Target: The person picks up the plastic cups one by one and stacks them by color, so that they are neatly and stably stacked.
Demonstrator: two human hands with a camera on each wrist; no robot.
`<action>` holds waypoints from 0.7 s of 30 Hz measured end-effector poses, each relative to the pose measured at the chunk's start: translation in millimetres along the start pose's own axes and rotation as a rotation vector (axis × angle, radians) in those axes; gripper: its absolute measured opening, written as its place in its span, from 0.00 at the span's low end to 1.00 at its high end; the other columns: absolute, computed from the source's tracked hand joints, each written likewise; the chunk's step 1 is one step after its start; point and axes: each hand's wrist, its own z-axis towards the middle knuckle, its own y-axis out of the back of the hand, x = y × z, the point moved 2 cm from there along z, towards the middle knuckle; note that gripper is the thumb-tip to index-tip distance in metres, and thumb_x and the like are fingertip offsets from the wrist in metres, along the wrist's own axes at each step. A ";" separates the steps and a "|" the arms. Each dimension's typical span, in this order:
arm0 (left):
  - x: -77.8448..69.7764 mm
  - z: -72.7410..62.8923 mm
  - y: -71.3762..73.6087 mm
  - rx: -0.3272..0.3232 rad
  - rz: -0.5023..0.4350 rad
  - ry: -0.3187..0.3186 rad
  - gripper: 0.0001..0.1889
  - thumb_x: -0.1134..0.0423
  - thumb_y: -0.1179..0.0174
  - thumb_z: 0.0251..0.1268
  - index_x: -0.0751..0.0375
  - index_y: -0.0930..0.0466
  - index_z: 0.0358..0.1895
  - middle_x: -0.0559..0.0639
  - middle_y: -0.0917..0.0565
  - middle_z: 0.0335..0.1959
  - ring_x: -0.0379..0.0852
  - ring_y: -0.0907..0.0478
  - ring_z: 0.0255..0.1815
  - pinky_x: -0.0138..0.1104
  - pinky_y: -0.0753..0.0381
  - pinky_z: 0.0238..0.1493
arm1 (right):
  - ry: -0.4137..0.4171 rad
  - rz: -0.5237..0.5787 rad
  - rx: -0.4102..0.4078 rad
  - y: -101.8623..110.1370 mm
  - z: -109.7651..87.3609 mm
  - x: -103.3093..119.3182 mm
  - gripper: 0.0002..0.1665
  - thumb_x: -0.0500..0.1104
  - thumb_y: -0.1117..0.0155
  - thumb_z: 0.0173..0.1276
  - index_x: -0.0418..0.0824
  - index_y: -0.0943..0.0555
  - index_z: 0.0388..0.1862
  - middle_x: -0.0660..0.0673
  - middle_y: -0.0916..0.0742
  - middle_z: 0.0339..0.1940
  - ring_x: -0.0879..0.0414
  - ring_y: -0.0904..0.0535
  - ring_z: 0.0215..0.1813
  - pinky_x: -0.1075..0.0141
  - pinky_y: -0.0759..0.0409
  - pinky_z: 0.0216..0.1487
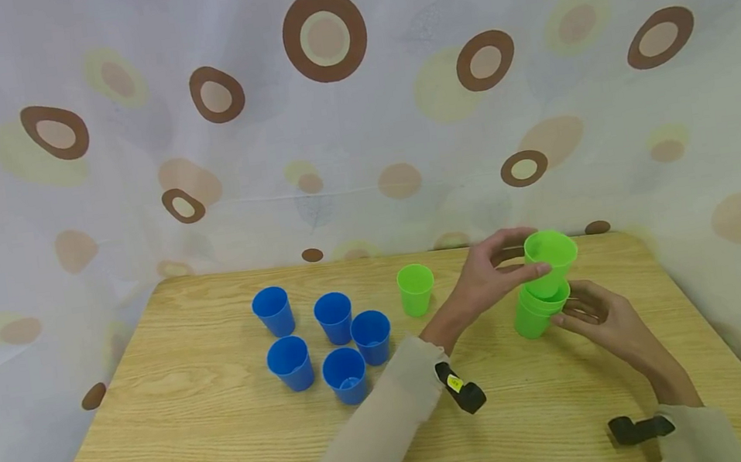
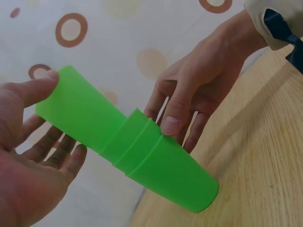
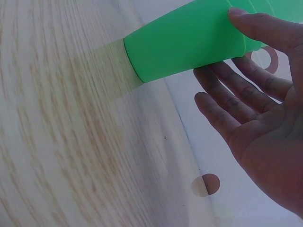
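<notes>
My left hand (image 1: 489, 274) holds a green cup (image 1: 552, 258) near its rim, thumb on one side and fingers on the other. The lower end of that cup sits inside the mouth of a stack of green cups (image 1: 531, 319), whose rims show close together in the left wrist view. Around the upper part of this stack, my right hand (image 1: 603, 321) has its thumb at the rims and its fingers on the opposite side. The stack's base is down at the wooden table (image 3: 71, 118) in the right wrist view.
Another green cup (image 1: 416, 291) stands upright left of the hands. Several blue cups, among them a blue cup (image 1: 274, 314) at the back, stand upright in a loose group farther left. A patterned curtain (image 1: 263, 159) hangs behind the table.
</notes>
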 end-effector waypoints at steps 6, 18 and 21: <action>5.6 -2.0 -1.3 0.011 0.018 0.009 0.26 0.70 0.30 0.66 0.60 0.23 0.67 0.42 0.18 0.56 0.35 0.20 0.57 0.29 0.19 0.56 | 0.002 -0.021 -0.001 0.4 -0.5 0.6 0.33 0.34 0.33 0.73 0.32 0.32 0.74 0.53 0.20 0.64 0.70 0.22 0.61 0.76 0.23 0.61; 20.4 -7.6 -0.6 0.037 0.034 0.031 0.27 0.71 0.31 0.66 0.65 0.25 0.67 0.56 0.19 0.60 0.37 0.20 0.58 0.30 0.19 0.58 | 0.018 -0.011 0.001 -0.6 -0.5 1.7 0.33 0.33 0.33 0.72 0.32 0.31 0.73 0.55 0.19 0.63 0.69 0.22 0.61 0.75 0.23 0.61; 21.8 -8.1 -0.1 0.038 0.032 0.016 0.24 0.72 0.32 0.67 0.66 0.24 0.65 0.62 0.20 0.63 0.41 0.21 0.60 0.30 0.20 0.59 | 0.019 -0.022 -0.002 -0.5 -0.6 2.0 0.32 0.33 0.33 0.72 0.32 0.31 0.73 0.57 0.19 0.63 0.69 0.22 0.61 0.75 0.23 0.61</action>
